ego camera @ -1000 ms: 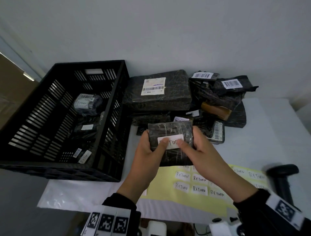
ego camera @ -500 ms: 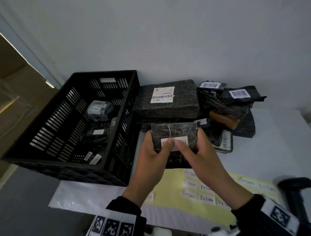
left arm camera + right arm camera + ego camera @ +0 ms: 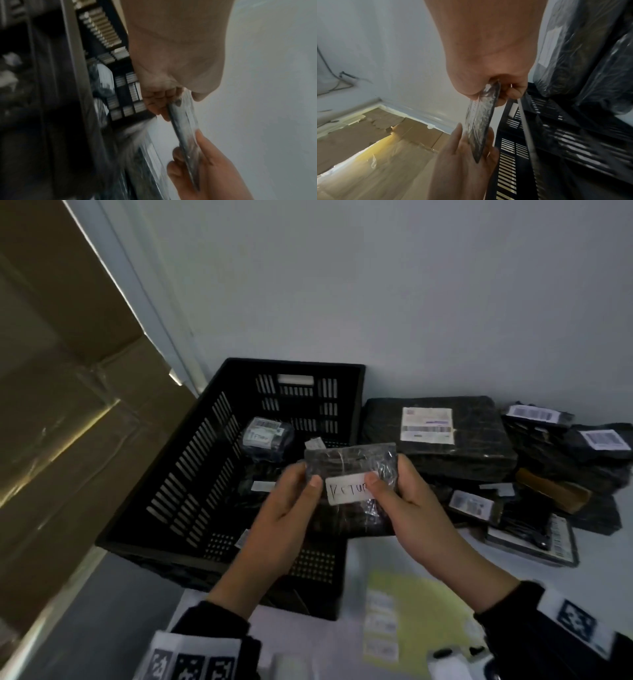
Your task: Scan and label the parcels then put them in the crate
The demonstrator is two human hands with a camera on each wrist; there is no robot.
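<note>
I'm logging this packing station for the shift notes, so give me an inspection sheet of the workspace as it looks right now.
Surface: white table, with a yellow label sheet near the front edge.
Job's things: flat black parcel with a handwritten white label, held up in front of the black crate; the crate already holds a few wrapped parcels.
Clutter: pile of black parcels with barcode labels, right of the crate.
Grippers: left hand and right hand each pinch one side of the held parcel, thumbs on the front.
Cables: a thin dark line runs along the wall; it may be a cable.
Surroundings: pale wall; brown cardboard to the left.
</note>
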